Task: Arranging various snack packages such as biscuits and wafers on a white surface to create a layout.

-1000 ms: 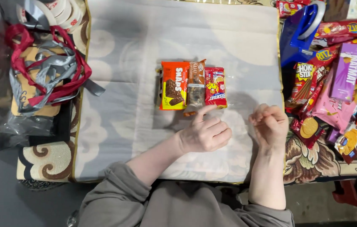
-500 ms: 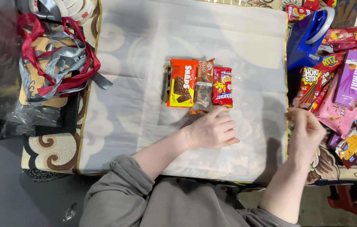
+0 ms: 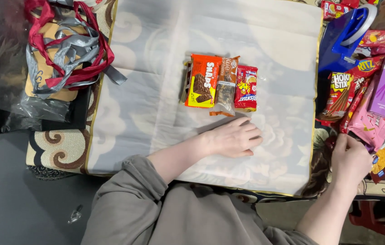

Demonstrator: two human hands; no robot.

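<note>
Head view is showing the left hand (image 3: 233, 138) lying flat, palm down and fingers loosely spread, gripping nothing on the pale cloth (image 3: 156, 113) just below three snack packets: an orange one (image 3: 203, 80), a brown one (image 3: 225, 85) and a red one (image 3: 246, 88), side by side and touching. Off the cloth's right edge, the right hand (image 3: 352, 159) is reaching into the heap of snack packs (image 3: 374, 90), fingers curled at a pink pack (image 3: 368, 124); whether it is gripping, I cannot tell.

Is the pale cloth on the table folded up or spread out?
Spread out: the pale cloth lies flat, snack packets on top.
</note>
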